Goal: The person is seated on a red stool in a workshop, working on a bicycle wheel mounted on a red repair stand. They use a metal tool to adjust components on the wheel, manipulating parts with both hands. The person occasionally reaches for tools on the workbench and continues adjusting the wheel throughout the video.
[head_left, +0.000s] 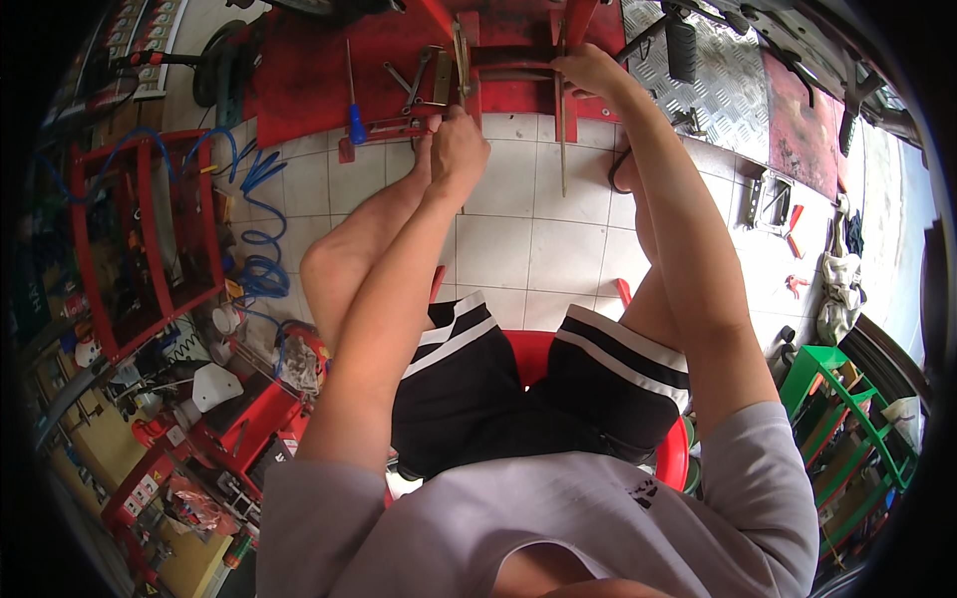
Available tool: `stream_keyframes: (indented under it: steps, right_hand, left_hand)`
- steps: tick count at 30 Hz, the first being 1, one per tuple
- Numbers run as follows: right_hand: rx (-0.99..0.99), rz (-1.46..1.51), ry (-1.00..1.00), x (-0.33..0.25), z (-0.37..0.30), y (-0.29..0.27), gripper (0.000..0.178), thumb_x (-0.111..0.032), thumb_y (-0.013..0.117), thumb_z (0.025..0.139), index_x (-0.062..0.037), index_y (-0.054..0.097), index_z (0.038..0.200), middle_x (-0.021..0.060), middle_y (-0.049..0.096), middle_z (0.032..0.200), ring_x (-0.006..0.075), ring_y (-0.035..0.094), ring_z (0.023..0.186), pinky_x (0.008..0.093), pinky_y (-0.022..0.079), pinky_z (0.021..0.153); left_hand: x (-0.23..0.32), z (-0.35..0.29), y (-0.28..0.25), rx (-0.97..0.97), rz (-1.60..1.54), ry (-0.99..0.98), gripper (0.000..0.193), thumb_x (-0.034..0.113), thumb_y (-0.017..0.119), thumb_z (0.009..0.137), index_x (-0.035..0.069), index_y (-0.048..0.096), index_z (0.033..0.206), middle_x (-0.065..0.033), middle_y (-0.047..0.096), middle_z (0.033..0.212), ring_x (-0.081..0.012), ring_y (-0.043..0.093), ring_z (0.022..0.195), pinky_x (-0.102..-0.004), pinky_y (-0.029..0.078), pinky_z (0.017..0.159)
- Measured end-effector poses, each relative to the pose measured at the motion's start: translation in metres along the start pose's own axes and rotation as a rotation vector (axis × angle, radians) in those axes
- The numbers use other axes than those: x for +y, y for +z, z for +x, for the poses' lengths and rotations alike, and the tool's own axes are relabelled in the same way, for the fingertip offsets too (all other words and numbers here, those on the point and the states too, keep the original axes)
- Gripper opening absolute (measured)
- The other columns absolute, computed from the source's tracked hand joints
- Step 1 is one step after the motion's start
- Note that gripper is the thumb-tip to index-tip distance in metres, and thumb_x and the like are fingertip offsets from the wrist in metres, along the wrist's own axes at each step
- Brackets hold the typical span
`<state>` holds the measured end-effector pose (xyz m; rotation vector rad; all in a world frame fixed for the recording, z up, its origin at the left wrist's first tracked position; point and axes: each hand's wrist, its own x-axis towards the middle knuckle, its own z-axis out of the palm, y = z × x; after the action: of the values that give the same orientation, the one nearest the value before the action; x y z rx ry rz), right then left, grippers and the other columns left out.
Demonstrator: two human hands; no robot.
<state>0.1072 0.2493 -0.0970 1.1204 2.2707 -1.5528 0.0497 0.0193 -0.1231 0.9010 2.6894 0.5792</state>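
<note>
My left hand (459, 154) is closed in a fist at the front edge of a red work platform (309, 85). A thin brass-coloured strip (461, 60) runs down into this fist, and a bit of it shows below. Farther right, my right hand (590, 72) has its fingers curled at one upright of a red metal frame (513, 55); what they grip is hidden. Below these fingers hangs a second thin tan strip (564, 169). Left of my left hand lie a flat gold-coloured piece (442, 78), wrenches (419, 75) and a blue-handled screwdriver (356, 125).
White floor tiles (498, 239) lie between my legs, and I sit on a red stool (533, 354). A coiled blue air hose (264, 274) and a red rack (150, 239) stand left. A green rack (837, 389) is at right, beyond tools on the floor.
</note>
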Motion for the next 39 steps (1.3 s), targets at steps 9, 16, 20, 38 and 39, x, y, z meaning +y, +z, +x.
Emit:
stream_keyframes:
  steps: [9,16,20,38,39]
  right_hand:
    - [-0.009,0.013,-0.016,-0.001,-0.002,0.003,0.036,-0.029,0.058,0.076,0.0016,0.066,0.093,0.0126,0.066,0.077,0.0212,0.066,0.071,0.0315,0.054,0.061]
    - [-0.038,-0.086,0.021,0.002,0.0,0.004,0.039,-0.035,0.059,0.077,-0.0002,0.067,0.092,0.0133,0.066,0.078,0.0226,0.066,0.069,0.0314,0.055,0.06]
    - [-0.181,-0.268,-0.113,0.02,0.016,-0.004,0.043,-0.041,0.059,0.075,-0.0028,0.069,0.09,0.0174,0.068,0.086,0.0258,0.069,0.08,0.0347,0.055,0.066]
    - [-0.071,-0.292,-0.071,0.009,0.002,-0.006,0.043,-0.042,0.06,0.084,-0.0085,0.058,0.11,0.0064,0.064,0.084,0.0158,0.058,0.066,0.0328,0.048,0.053]
    - [-0.034,-0.217,-0.003,0.009,-0.001,-0.006,0.045,-0.039,0.061,0.08,-0.0091,0.061,0.115,0.0102,0.065,0.082,0.0208,0.063,0.071,0.0343,0.05,0.063]
  left_hand:
    - [-0.004,0.001,0.006,0.051,0.058,0.002,0.016,0.003,0.053,0.081,-0.008,0.05,0.093,-0.0287,0.063,0.074,-0.0394,0.067,0.073,-0.0428,0.056,0.062]
    - [0.017,0.005,-0.005,-0.106,0.039,-0.174,0.033,0.021,0.056,0.085,-0.012,0.059,0.091,-0.0308,0.063,0.088,-0.0446,0.063,0.086,-0.0489,0.051,0.076]
    - [0.021,0.013,0.008,-0.153,0.095,-0.084,0.041,0.029,0.057,0.085,-0.011,0.064,0.079,-0.0297,0.064,0.087,-0.0437,0.063,0.086,-0.0483,0.051,0.077]
    - [0.081,-0.024,-0.049,-0.684,0.502,0.322,0.02,0.018,0.061,0.079,0.008,0.072,0.093,-0.0101,0.07,0.094,-0.0248,0.067,0.091,-0.0338,0.054,0.069]
    - [0.08,-0.022,-0.044,-0.683,0.476,0.323,0.019,0.02,0.061,0.08,0.007,0.072,0.089,-0.0119,0.07,0.088,-0.0264,0.068,0.088,-0.0349,0.054,0.068]
